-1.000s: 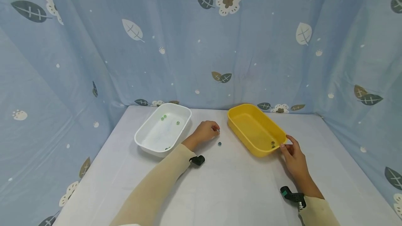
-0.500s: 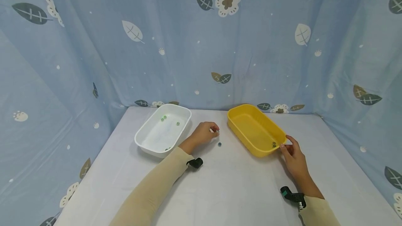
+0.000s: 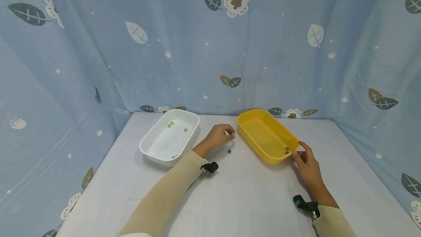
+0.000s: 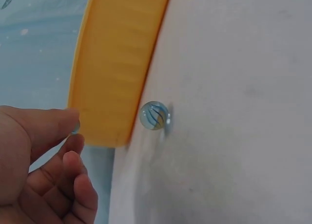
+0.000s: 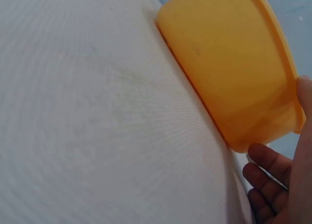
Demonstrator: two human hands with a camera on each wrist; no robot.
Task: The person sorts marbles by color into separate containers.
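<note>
Between thumb and forefinger my left hand (image 3: 217,137) pinches a small glass marble (image 4: 76,128), mostly covered by the fingertips. It is raised near the left side of the yellow tub (image 3: 263,131). A second marble (image 4: 154,115), clear with blue and yellow swirls, lies on the white table just below that hand. My right hand (image 3: 309,168) grips the near right corner of the yellow tub, its thumb on the rim (image 5: 287,53). Inside that tub, at the near right end, sit a couple of dark-looking marbles (image 3: 287,151).
Left of my left hand stands a white tub (image 3: 166,140) with several green marbles (image 3: 185,130) scattered in it. My left forearm passes close to its near right corner. A blue patterned curtain (image 3: 184,46) hangs behind the table (image 3: 243,193).
My left hand has lifted off the table with the marble and shifted right, towards the yellow tub. My right hand keeps its place on the tub.
</note>
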